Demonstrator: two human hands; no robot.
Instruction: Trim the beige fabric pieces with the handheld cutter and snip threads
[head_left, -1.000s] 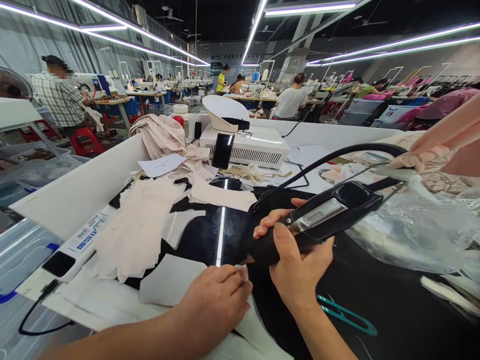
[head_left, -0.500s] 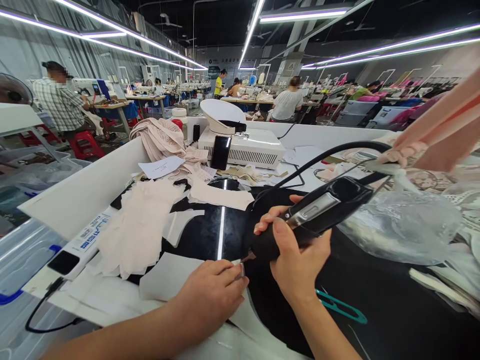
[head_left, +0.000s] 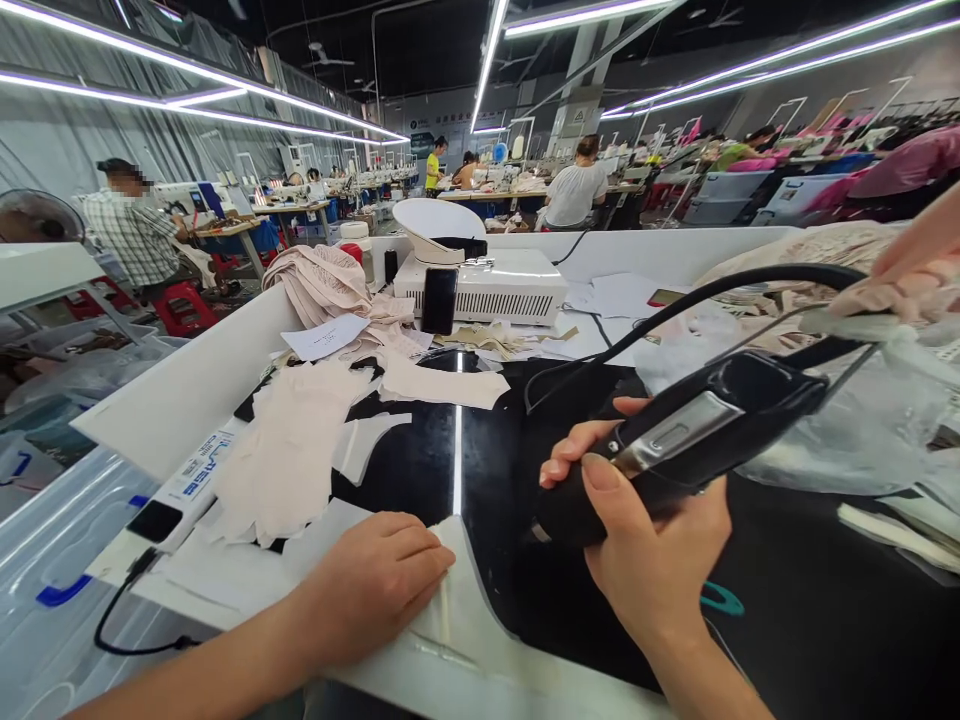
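My right hand [head_left: 652, 560] is wrapped around a black corded hand-held electric tool [head_left: 675, 440] with a silver panel on its body. The small tip [head_left: 538, 533] points down and left, apart from the white cut piece [head_left: 469, 590], whose material I cannot make out. At that piece's upper end my left hand [head_left: 382, 585] has its fingers pressed together, shut on its edge; its fingertips are partly hidden. Left of the hands lies a heap of pale pink fabric pieces [head_left: 292, 450]. Beyond the hands are a curved pink piece [head_left: 446, 382] and a white piece [head_left: 367, 440].
A white vented box [head_left: 517, 290] with a phone [head_left: 439, 300] against it stands behind. The tool's cable [head_left: 720, 285] loops rightward to a hanging pink cloth tie [head_left: 862, 310]. A teal tool [head_left: 722, 598] lies beside my right wrist, plastic bags [head_left: 840, 430] to the right.
My right hand has drawn the tool to the right, so its tip no longer meets the white piece. My left hand has shifted slightly left. The view has moved a little.
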